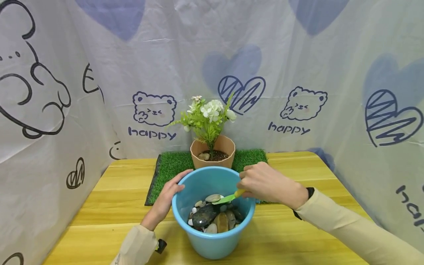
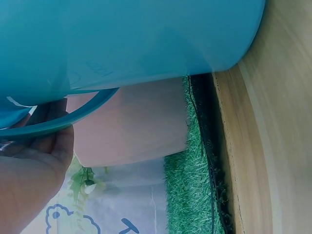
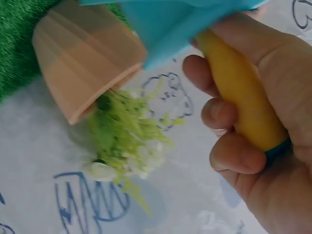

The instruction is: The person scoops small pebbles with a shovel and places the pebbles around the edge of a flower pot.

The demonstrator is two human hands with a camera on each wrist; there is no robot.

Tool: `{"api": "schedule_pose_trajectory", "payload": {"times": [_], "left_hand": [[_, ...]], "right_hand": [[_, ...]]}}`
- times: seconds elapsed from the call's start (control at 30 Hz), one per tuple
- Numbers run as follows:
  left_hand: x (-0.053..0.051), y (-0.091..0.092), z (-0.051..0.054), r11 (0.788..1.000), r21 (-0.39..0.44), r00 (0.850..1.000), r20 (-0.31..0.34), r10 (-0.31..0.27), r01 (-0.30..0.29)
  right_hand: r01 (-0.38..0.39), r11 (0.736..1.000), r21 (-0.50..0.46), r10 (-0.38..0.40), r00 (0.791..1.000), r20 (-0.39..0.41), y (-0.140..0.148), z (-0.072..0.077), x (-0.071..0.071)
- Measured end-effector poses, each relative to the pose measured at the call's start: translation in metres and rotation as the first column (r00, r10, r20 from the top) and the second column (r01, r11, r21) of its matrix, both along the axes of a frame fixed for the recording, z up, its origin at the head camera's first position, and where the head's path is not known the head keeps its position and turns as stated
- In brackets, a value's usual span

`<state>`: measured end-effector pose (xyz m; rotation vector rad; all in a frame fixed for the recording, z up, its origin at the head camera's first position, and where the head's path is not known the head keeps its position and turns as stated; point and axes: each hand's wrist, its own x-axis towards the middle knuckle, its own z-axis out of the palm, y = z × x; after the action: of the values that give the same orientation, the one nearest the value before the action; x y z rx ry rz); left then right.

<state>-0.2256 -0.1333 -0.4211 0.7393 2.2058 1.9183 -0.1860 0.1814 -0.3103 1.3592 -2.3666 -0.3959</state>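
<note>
While the left hand [image 1: 167, 195] grips the bucket [image 1: 213, 244] and the right hand [image 1: 265, 184] clamps the trowel [image 1: 227, 199] at the stones [image 1: 204, 216] inside, scooping looks unfinished: plenty remain, one sits in the pot [image 1: 213, 164].

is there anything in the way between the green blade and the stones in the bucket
Nothing visible. The green blade dips inside the blue bucket, its tip right by the stones. The right hand grips the yellow handle above them. Whether the tip touches them is hard to tell.
</note>
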Motion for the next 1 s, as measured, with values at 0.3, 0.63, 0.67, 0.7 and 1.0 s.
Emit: {"api": "schedule_pose_trajectory", "payload": {"times": [0.3,0.63,0.67,0.7,1.0], "left_hand": [[-0.003,0.001,-0.001,1.000,0.010,1.000,-0.014,-0.017,0.017],[-0.002,0.000,-0.002,1.000,0.006,1.000,-0.001,-0.005,0.005],[-0.002,0.000,-0.003,1.000,0.006,1.000,-0.001,-0.004,0.004],[-0.002,0.000,-0.003,1.000,0.005,1.000,-0.002,-0.003,0.003],[-0.002,-0.001,-0.003,1.000,0.004,1.000,-0.023,-0.002,0.002]], "right_hand": [[-0.004,0.997,-0.074,0.007,0.999,0.046,0.000,-0.010,-0.017],[-0.021,0.999,-0.028,0.022,0.999,0.044,-0.012,-0.016,-0.023],[-0.019,1.000,-0.024,0.020,0.999,0.045,-0.013,-0.017,-0.023],[-0.015,1.000,-0.024,0.016,0.999,0.045,-0.013,-0.018,-0.024],[-0.030,0.999,-0.041,0.030,0.999,0.017,-0.014,-0.022,-0.026]]}}
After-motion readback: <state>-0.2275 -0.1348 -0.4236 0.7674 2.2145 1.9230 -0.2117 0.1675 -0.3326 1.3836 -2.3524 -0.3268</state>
